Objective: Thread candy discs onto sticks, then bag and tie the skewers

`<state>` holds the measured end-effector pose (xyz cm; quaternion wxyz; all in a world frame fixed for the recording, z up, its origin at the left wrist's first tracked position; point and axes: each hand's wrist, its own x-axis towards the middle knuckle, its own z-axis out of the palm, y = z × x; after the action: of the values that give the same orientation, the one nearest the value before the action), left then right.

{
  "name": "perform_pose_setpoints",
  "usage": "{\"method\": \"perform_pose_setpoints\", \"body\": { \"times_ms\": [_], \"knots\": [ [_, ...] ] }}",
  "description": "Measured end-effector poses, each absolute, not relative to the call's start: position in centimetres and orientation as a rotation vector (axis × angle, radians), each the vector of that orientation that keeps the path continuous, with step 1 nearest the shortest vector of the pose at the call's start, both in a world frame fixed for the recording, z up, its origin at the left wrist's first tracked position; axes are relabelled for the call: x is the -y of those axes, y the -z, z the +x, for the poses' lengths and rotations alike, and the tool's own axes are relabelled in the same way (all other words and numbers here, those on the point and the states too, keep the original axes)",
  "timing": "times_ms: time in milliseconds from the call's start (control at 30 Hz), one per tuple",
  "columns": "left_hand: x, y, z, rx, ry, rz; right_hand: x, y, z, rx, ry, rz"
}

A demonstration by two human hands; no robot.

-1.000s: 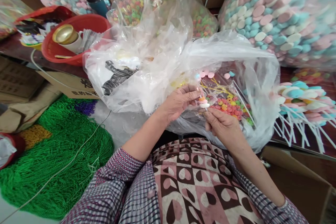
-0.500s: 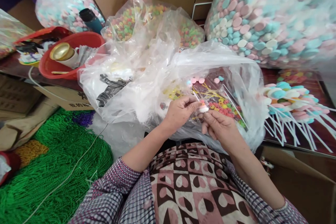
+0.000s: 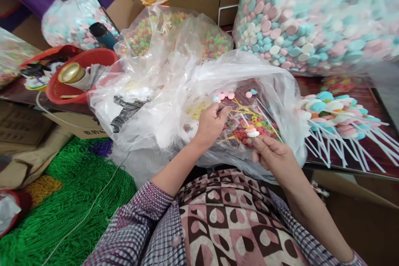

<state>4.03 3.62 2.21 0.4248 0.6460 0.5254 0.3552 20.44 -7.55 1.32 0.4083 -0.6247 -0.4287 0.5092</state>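
Observation:
My right hand (image 3: 274, 153) pinches a small candy skewer (image 3: 252, 132) by its near end. White marshmallow and pink-orange candy are stacked on it, and a short white stick points away from me. My left hand (image 3: 212, 122) is a little to the left, apart from the skewer, with thumb and forefinger pressed together; what they hold, if anything, I cannot make out. Beneath both hands, colourful ring candies (image 3: 263, 122) and yellow sticks (image 3: 245, 107) lie within an opened clear plastic bag (image 3: 283, 87). Pink marshmallows (image 3: 230, 96) sit just beyond.
Finished-looking marshmallow skewers (image 3: 339, 116) are piled on the right. Big bags of marshmallows (image 3: 289, 20) and ring candies (image 3: 146, 33) stand behind. To the left are a red basin (image 3: 102, 56), black strips (image 3: 127, 112) and green cords (image 3: 93, 191) lower down.
My hands have moved apart. The left has drawn off the candy skewer, up and left; the right keeps the skewer and has shifted slightly right. The view has turned a little.

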Motion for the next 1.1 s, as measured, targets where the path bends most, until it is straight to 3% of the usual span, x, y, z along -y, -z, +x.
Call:
{"method": "perform_pose_setpoints", "body": {
  "times_ms": [267,500,667,833,1100],
  "knots": [
    [-2.9,-1.7,6.0,-1.086,-0.747,1.854,8.0,-1.8,21.2,0.851,-1.208,-1.534],
    [-3.1,-3.0,-0.9,-1.372,-0.635,2.068,8.1,-1.0,20.4,0.897,-1.214,-1.526],
    [-2.8,-3.2,-5.4,-1.739,-0.180,2.314,7.8,-1.2,19.1,0.935,-1.257,-1.526],
    [-2.3,-2.8,-6.4,-1.710,0.046,2.487,7.7,-1.4,18.1,0.997,-1.277,-1.539],
    [-2.6,-3.0,-5.0,-1.683,0.043,2.571,7.5,-1.6,16.9,1.075,-1.295,-1.552]
  ]
}}
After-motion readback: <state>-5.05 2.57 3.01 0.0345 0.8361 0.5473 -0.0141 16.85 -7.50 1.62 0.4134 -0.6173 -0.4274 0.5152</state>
